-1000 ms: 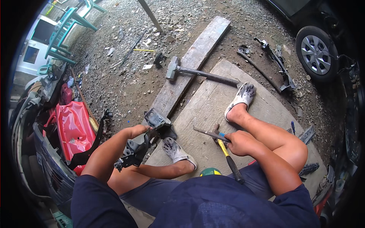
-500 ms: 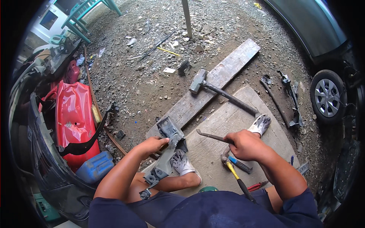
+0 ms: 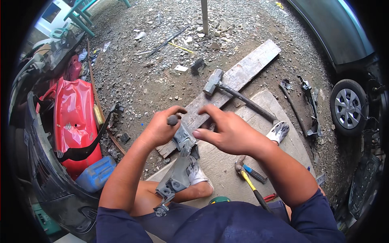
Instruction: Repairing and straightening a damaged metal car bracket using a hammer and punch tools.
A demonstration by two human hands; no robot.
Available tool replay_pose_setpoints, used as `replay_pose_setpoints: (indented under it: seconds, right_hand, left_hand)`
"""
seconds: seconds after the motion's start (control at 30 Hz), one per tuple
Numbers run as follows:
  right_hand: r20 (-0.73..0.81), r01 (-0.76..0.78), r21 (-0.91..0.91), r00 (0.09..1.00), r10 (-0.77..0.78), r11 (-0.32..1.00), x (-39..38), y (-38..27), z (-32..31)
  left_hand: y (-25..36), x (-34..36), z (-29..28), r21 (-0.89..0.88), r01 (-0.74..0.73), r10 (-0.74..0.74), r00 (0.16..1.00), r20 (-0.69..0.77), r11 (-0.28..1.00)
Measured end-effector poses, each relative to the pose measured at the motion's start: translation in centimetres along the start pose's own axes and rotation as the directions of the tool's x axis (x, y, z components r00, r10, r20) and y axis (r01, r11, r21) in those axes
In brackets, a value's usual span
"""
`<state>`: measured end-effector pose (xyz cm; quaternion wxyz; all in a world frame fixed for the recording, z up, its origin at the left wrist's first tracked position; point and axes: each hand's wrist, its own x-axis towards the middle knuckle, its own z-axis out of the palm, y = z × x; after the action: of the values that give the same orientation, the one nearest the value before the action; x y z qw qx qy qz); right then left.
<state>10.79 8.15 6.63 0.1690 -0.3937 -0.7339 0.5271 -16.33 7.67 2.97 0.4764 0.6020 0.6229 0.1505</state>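
Note:
My left hand (image 3: 160, 127) is closed on a dark round-ended metal bar (image 3: 173, 120), seen nearly end-on, above a bent grey metal bracket (image 3: 171, 185). The bracket lies angled over my left leg and foot, with its upper end beneath my hands. My right hand (image 3: 219, 131) is open beside it, thumb and fingers apart and curved, with nothing between them. Below my right hand, a yellow-handled claw hammer (image 3: 250, 182) and a blue-handled tool (image 3: 255, 174) lie on the concrete slab (image 3: 221, 170).
A sledgehammer (image 3: 247, 101) rests across a plank (image 3: 259, 60) and the slab. A red body panel (image 3: 77, 121), blue jug (image 3: 96, 174) and dark car parts crowd the left. A car wheel (image 3: 348, 106) and metal scraps (image 3: 311, 101) are at right.
Both hands have risen toward each other above the bracket. The bar that was in my right hand appears in my left, and my right hand has opened.

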Motion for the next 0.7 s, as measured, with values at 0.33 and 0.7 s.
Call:
replay_pose_setpoints:
  seconds: [0.33,0.7]
  right_hand:
    - [0.151,-0.849,-0.446,0.239,0.959,0.282,-22.6,19.3,13.8]
    - [0.241,-0.700,0.598,0.621,0.746,0.390,-19.4,5.9,3.8]
  left_hand:
    - [-9.4,0.3,0.0,-0.210,0.039,-0.024,0.997,0.073,0.977]
    - [-13.0,1.2,1.5,-0.574,0.119,-0.215,0.971,-0.103,0.810]
